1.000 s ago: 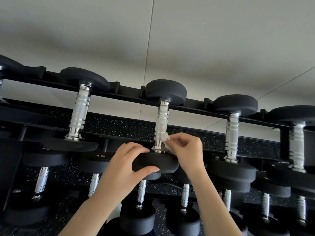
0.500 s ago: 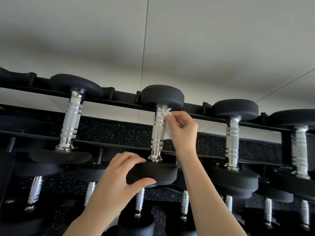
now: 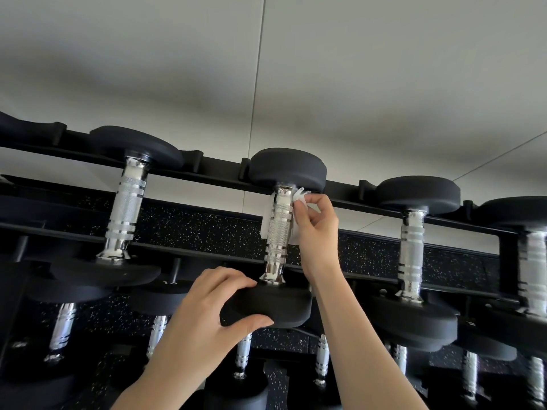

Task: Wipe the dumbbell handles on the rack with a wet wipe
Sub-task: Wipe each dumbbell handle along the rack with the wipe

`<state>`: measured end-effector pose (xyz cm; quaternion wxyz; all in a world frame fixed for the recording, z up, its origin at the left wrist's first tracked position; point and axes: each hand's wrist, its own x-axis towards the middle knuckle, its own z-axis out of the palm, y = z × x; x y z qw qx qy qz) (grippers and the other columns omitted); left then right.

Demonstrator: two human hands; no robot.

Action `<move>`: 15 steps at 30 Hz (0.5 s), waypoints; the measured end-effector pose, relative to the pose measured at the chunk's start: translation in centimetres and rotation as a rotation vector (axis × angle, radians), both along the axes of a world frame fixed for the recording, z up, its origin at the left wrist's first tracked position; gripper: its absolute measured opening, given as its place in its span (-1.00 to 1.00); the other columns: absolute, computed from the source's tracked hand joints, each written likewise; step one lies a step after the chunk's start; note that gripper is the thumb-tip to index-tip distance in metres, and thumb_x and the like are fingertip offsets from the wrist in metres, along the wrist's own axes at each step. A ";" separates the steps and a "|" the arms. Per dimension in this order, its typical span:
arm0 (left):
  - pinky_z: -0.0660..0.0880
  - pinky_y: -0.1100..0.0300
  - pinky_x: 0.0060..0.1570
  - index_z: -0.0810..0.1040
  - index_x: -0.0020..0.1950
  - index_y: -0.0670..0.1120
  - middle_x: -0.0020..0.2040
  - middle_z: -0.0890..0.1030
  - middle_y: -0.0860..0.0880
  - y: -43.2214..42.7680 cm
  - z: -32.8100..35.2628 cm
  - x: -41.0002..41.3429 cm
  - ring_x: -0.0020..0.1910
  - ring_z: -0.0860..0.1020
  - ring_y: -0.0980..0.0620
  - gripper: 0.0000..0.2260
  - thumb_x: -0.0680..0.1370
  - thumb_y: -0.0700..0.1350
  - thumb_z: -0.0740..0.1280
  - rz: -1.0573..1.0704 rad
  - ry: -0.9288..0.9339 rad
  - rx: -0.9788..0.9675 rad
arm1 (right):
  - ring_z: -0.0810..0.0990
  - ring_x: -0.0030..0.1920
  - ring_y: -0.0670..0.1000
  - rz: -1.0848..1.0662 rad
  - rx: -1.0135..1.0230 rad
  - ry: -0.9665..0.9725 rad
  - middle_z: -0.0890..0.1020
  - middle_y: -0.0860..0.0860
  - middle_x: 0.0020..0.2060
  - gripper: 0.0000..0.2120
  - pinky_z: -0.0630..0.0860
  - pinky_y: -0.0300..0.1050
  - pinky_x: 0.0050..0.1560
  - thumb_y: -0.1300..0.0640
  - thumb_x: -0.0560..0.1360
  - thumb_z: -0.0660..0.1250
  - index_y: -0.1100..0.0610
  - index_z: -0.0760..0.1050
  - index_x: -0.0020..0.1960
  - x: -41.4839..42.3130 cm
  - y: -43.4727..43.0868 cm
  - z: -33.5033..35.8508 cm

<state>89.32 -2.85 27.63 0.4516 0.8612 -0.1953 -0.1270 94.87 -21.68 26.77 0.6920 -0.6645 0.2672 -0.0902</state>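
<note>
The wet wipe [image 3: 299, 197] sits high on the middle dumbbell's handle [image 3: 278, 232], close under the far head [image 3: 288, 168]. White shows on both sides of the knurled chrome, so the wipe seems to pass behind the bar. That placing looks chosen so the cloth covers the round of the handle, not just its front.

The right hand [image 3: 316, 232] has hold of the wipe, its fingers curled and pinching it against the bar's right side. The wrist reaches up past the near head [image 3: 275, 306].

The left hand [image 3: 207, 315] clasps that near head, fingers bent over its top edge and thumb pressed underneath. I judge this to be a steadying grip, one that stops the weight rolling in its cradle, or turns it, while the other hand rubs.

The dumbbell lies across the top tier of the rack [image 3: 207, 170], with its far head against the back rail. A left neighbour [image 3: 125, 214] and a right neighbour [image 3: 411, 250] each rest in their own slot, well apart from it — room enough for a hand between. More dumbbells fill the lower tiers, and a pale wall [image 3: 355, 84] rises behind.
</note>
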 end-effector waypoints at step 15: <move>0.41 0.24 0.03 0.61 0.04 0.05 0.03 0.49 0.24 -0.1 0.6 0.2 0.08 0.47 0.11 -0.55 0.33 0.33 0.32 -0.012 0.035 0.034 | 0.41 -0.32 0.13 0.260 -0.095 0.099 0.50 0.46 -0.20 -0.92 0.32 0.05 -0.31 0.11 0.56 0.23 0.11 0.37 -0.03 -3.0 -1.0 -1.3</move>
